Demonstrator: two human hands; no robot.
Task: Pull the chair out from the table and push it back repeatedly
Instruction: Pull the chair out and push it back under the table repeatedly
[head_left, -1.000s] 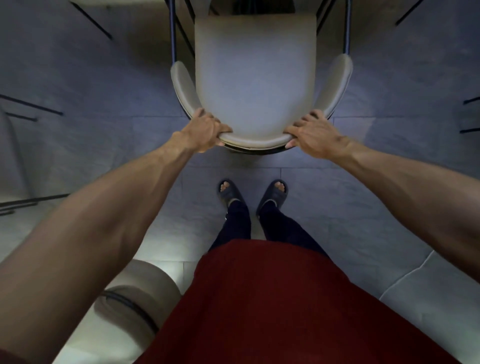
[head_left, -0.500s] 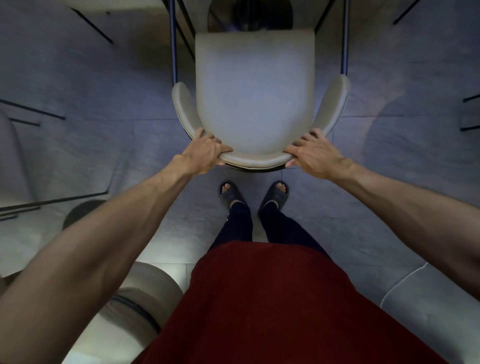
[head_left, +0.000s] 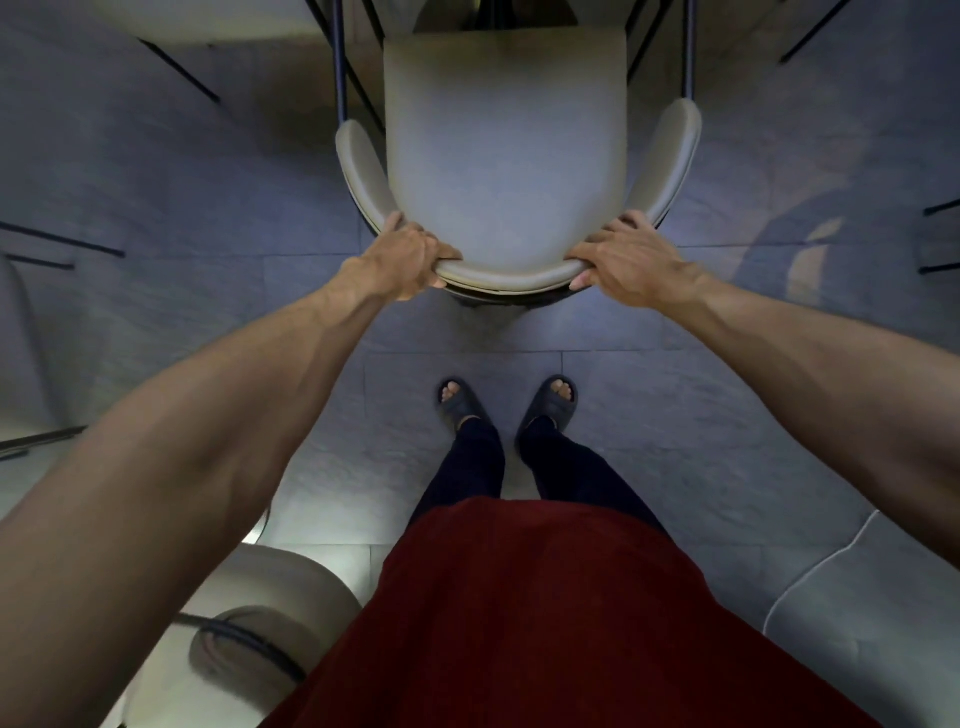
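Left hand (head_left: 402, 254) wrapped over curved backrest rim of chair (head_left: 504, 156), left of centre; thumb on inner face, fingers (head_left: 395, 221) along top edge. Grip closed on rim. Right hand (head_left: 626, 260) same on right side: fingertips curled under lower edge, thumb toward seat. Grip closed on rim too. Both forearms bare, stretched fwd and converging on backrest.

Chair: pale beige, padded seat, wraparound back w/ two stub arms. Seen from straight above, sits top centre, just ahead of feet, front edge of seat up against dark frame at top. Thin dark metal legs (head_left: 340, 62) either side of seat running up out of shot. Counter (head_left: 208, 21) only as pale strip at top left edge, mostly cut off; can't tell how far seat goes under it.

Around: grey stone-tile floor (head_left: 156, 182), grout lines visible. Dark sandals (head_left: 462, 405) on both feet, toes pointing at chair, clear gap of floor between toes and backrest. Dark trousers, red garment (head_left: 519, 623) filling lower middle, blocks floor below. Second pale chair (head_left: 244, 623) lower left w/ dark band across it, partly behind left forearm. Pale cushion edge w/ piping (head_left: 857, 597) lower right, cut off. Thin dark lines far left and right, prob. other furniture legs, too little shown to tell. Shadow patch right of chair, blurred.
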